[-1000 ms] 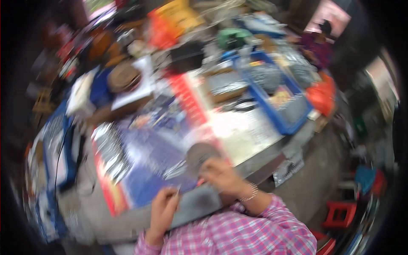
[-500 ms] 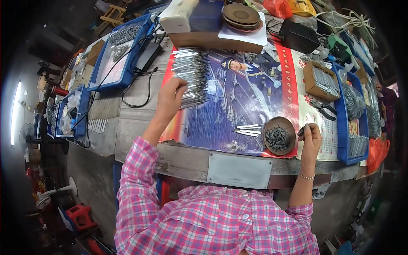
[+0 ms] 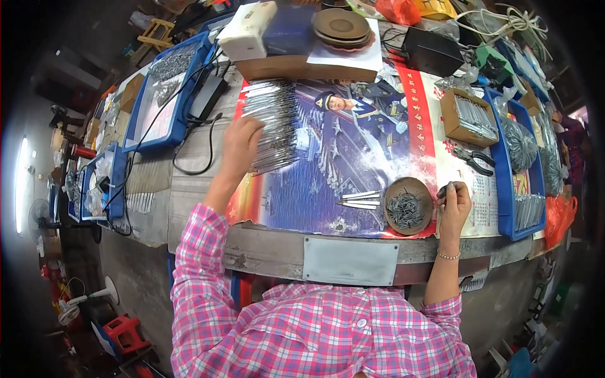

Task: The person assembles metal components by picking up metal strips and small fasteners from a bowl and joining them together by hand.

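Note:
A dense row of slim silvery metal rods (image 3: 272,120) with dark tips lies on the left part of a printed poster (image 3: 353,148). At the row's left edge is my left hand (image 3: 239,146), its fingers curled together against the rods; whatever they pinch is hidden. My right hand (image 3: 456,205) is closed, just right of a round brown bowl (image 3: 423,222). Between its thumb and fingers sits a small dark piece (image 3: 443,191). The bowl holds many short dark metal pins (image 3: 405,210). Several silvery rods (image 3: 362,200) lie loose left of the bowl, their ends fanned apart.
Pliers (image 3: 476,160) lie beside a cardboard box (image 3: 469,118) of metal parts. Blue trays stand right (image 3: 501,183) and left (image 3: 183,129). A black cable (image 3: 211,154) curls on the table. Stacked brown dishes (image 3: 342,26) sit at the back.
The whole view has shifted slightly, moving the table things leftward. My right hand is a little higher beside the bowl. My left hand stays at the rods, fingers still curled.

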`<state>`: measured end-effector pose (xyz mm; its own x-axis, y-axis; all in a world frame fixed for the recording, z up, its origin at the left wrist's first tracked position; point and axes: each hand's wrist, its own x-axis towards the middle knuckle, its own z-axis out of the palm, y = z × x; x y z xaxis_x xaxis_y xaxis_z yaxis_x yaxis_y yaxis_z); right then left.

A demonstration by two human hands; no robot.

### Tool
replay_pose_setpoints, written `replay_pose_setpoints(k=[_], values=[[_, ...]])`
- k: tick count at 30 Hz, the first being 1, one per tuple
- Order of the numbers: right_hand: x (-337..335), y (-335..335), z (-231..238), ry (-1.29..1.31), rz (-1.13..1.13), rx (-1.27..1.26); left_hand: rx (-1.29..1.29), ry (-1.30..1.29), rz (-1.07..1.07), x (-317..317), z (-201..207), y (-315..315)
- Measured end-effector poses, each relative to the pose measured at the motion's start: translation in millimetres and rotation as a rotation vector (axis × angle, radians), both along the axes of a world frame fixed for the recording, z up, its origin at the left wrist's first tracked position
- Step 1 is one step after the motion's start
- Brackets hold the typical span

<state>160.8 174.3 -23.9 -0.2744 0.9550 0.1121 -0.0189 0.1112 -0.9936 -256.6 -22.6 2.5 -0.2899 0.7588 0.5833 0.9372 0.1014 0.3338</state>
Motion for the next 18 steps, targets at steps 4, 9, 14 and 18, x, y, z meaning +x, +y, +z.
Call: replay_pose_setpoints(k=[4,9,14,18], values=[[12.2,2.6,-4.7,-0.053,-0.065,-0.03,-0.039,-0.179,0.001,47.0,15.2,-20.1],[-3.7,-2.9,-0.1,-0.152,-0.019,-0.136,-0.167,-0.349,-0.103,122.3,7.9,-56.4],[-0.5,-3.0,-8.6,-0.039,0.022,-0.09,-0.282,-0.498,-0.203,157.7,-15.2,-61.9],[-1.9,-1.8,-9.1,-0.231,-0.005,0.08,-0.258,-0.537,-0.199,156.1,-21.9,-58.4]])
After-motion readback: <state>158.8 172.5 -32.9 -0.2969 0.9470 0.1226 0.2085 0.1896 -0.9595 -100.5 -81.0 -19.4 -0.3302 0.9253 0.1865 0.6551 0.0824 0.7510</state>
